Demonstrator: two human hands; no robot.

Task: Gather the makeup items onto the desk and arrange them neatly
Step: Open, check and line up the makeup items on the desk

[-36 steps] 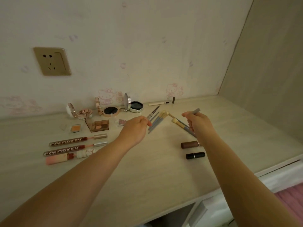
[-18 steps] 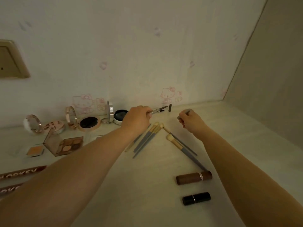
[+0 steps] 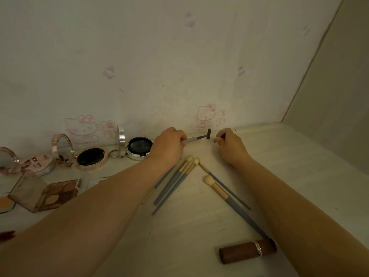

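Head view: left hand [image 3: 169, 145] grips the eyeliner pen [image 3: 194, 138], right hand [image 3: 229, 145] pinches a grey brush [image 3: 219, 134]; judged best, lay both beside the brushes [image 3: 175, 180] at 6 o'clock, parallel.

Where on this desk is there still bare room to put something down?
Bare desk lies right of the right hand, toward the side wall, and in front between the brushes and the brown tube. The left, around the compacts and palette, is crowded.

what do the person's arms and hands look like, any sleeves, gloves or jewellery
Both forearms are bare right up to the frame edge, with no sleeves in view. The left hand and the right hand wear no gloves, and no rings, watch or bracelets show on the sides facing the camera.
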